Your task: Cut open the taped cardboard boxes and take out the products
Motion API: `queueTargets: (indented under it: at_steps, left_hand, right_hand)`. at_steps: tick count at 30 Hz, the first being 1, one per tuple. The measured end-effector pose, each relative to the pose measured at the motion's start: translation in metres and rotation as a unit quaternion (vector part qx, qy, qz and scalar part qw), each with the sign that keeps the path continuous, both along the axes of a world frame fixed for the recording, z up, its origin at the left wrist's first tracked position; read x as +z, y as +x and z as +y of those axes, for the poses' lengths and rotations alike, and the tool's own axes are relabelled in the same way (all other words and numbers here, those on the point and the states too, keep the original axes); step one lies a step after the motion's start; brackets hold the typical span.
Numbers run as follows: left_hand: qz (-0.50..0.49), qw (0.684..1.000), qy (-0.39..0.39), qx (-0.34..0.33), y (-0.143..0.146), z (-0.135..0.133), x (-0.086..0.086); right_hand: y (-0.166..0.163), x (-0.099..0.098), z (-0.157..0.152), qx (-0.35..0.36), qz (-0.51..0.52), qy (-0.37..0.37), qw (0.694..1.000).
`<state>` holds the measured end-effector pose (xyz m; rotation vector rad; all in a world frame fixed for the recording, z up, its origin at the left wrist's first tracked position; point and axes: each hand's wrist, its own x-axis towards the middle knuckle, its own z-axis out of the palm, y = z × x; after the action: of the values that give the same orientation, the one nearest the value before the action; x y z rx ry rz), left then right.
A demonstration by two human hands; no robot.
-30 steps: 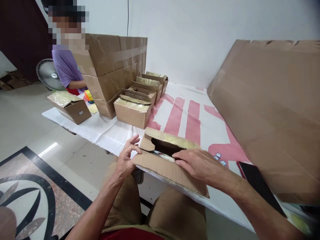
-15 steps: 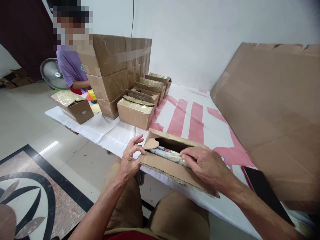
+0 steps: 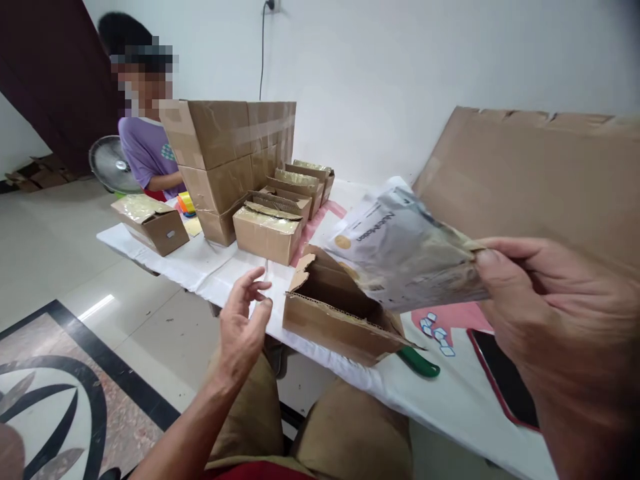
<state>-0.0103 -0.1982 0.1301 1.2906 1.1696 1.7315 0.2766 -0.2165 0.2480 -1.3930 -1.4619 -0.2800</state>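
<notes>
At the near edge of a cloth-covered tabletop, seen from the head camera, a seated person's right hand pinches one end of a crinkled printed packet, the grip clenched on it with the thumb on top. The packet's long axis runs from that hand leftward and slightly up, and its free end hangs in the air above a small open carton. The carton sits below and to the left of the packet, between the two hands.

The left hand is the nearer to the carton, just beside its torn left flap. Its grip is released, fingers spread, holding nothing.

A green-handled tool lies by the carton's right corner and a dark phone further right. A row of sealed boxes, stacked cartons and a leaning cardboard sheet stand behind. A co-worker in a purple shirt is at the far end.
</notes>
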Motion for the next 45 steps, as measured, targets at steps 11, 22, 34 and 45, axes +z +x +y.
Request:
queueTargets:
  at_steps: [11,22,34,45]
  left_hand:
    - [-0.275,0.900,-0.174,-0.289,-0.017,0.001,0.046]
    - [-0.196,0.939,0.000,-0.282,0.004,0.045,0.069]
    - [-0.109,0.960,0.180,-0.186,-0.007,0.096,0.144]
    - [-0.047,0.985,0.082,-0.146,-0.127,0.111,0.087]
  right_hand:
    - [-0.049,-0.022,-0.022,0.295,-0.273,0.055,0.914]
    - [-0.036,-0.003,0.011,0.318,0.254,-0.201,0.891]
    - [-0.049,0.057,0.037,0.358,0.233,-0.025,0.904]
    - [-0.132,0.035,0.098,0.426,0.155,-0.227,0.862]
